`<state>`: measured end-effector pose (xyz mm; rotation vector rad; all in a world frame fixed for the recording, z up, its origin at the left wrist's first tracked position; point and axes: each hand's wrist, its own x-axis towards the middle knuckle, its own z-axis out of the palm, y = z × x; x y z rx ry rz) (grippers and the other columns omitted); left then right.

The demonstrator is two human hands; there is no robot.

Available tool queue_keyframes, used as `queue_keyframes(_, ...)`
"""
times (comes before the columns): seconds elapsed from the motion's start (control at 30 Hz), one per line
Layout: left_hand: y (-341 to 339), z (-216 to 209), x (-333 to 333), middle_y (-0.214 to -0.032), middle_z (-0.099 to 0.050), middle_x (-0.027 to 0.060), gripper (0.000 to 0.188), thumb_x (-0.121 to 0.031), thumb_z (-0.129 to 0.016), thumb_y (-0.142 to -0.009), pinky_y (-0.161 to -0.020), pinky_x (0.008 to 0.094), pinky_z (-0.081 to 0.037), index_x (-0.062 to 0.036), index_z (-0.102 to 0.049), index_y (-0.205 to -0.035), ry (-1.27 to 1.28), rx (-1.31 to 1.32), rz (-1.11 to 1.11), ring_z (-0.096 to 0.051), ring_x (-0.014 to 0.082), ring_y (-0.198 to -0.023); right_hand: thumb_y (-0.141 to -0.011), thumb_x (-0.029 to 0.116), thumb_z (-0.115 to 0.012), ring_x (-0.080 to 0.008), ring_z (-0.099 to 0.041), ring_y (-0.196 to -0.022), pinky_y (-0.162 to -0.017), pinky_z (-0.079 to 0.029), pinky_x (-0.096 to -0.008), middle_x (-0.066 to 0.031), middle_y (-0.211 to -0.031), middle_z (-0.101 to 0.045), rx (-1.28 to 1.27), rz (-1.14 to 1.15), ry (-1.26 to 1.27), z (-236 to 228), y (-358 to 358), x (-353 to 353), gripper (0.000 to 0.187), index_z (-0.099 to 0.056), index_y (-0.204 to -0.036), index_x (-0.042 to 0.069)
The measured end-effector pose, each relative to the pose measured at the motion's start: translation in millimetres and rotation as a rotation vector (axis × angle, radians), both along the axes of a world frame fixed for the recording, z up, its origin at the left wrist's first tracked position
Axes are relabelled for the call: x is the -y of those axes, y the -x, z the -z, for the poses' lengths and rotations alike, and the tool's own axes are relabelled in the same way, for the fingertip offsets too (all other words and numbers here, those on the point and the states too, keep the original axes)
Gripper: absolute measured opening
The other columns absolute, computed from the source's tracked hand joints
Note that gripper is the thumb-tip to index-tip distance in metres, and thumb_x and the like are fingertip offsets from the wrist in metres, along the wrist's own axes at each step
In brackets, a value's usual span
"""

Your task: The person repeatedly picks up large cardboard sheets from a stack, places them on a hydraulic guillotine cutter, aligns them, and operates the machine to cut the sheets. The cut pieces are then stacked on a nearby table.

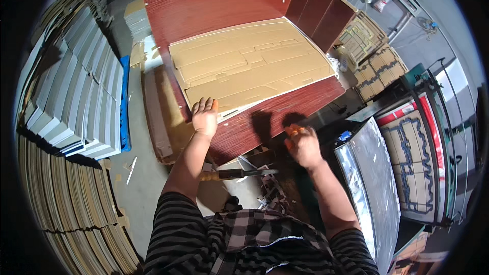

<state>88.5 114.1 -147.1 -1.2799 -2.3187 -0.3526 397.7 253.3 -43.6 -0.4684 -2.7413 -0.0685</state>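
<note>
1. Two bare hands work apart: the left hand (205,117) is flat and palm down, fingers extended over the near left corner of the cardboard (254,61), clasping nothing; probably it steadies that corner.
2. The right hand (303,145) is curled well in, with orange at its fingertips; in that shadow I cannot tell whether it has hold of anything.
3. The cardboard lies flat on the red table (285,107), cut lines showing. It spreads far and right from the left hand, while the right hand shows on the near side of the table's near edge, clear of the cardboard.
4. A red far panel (219,0) and a darker right panel (321,12) stand along two sides of the cardboard, likely as stops that keep its edges even.
5. White boards (76,86) lie stacked at left on a blue pallet (125,107), seemingly to keep them off the floor (137,147).
6. Near right, a metal plate (367,188) sits beside the right forearm.
</note>
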Motion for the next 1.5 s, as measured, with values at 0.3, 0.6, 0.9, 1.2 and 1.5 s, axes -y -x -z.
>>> queue_keyframes(0.3, 13.6, 8.8, -38.5, -0.126, -0.061, 0.0039, 0.034, -0.022, -0.056, -0.086, -0.106, 0.0443, -0.035, -0.0121, -0.061, -0.118, 0.05, 0.152, -0.142, -0.05, 0.0289, -0.124, -0.077, 0.013, -0.069, -0.0319, -0.062, -0.101, -0.088, -0.048, -0.0439, -0.0158, -0.104, -0.066, 0.053, -0.067, 0.448, 14.4, -102.9, 85.4, 0.027, -0.067, -0.102, 0.004)
queue_keyframes(0.6, -20.9, -84.1, -35.5, -0.156, -0.02, 0.0049, 0.086, -0.044, -0.069, -0.077, -0.116, 0.0541, -0.003, -0.0164, -0.029, -0.148, 0.53, 0.451, 0.038, -0.013, 0.0315, -0.144, -0.085, 0.02, -0.062, -0.0304, -0.061, -0.103, -0.088, -0.049, -0.0402, -0.0142, -0.114, -0.064, 0.017, 0.209, 0.531, 5.5, -196.9, 129.5, 0.033, -0.063, -0.116, 0.009)
queue_keyframes(0.9, -5.7, -47.6, -46.0, -0.156, -0.016, 0.0103, 0.084, -0.047, -0.062, -0.084, -0.106, 0.0618, -0.024, -0.0132, -0.022, -0.149, -0.186, 0.602, -0.608, -0.017, 0.0377, -0.141, -0.072, 0.014, -0.067, -0.0332, -0.063, -0.08, -0.081, -0.051, -0.0418, -0.0138, -0.081, -0.063, 0.168, 0.447, 0.524, 97.7, -330.6, 190.9, 0.014, -0.067, -0.084, 0.006)
queue_keyframes(1.2, 43.5, -27.2, -46.1, -0.094, -0.069, 0.0169, 0.051, -0.013, -0.065, -0.079, -0.071, 0.0353, -0.051, -0.0044, -0.054, -0.128, -0.552, 0.769, -0.471, -0.067, 0.0267, -0.081, -0.08, 0.019, -0.07, -0.0301, -0.064, -0.096, -0.082, -0.052, -0.0374, -0.0121, -0.102, -0.067, 0.405, 0.521, 0.674, 137.4, -339.3, 186.3, 0.029, -0.066, -0.107, 0.009)
queue_keyframes(1.5, 71.2, 14.9, -20.0, -0.087, -0.065, 0.0097, 0.052, 0.003, -0.068, -0.076, -0.056, 0.0281, -0.048, 0.001, -0.055, -0.126, -1.264, 1.446, 0.062, -0.06, 0.0154, -0.066, -0.061, 0.018, -0.061, -0.0311, -0.059, -0.063, -0.057, -0.047, -0.0433, -0.0114, -0.059, -0.055, 0.17, 0.407, 0.564, 172.6, -321.6, 191.8, 0.012, -0.057, -0.054, 0.009)
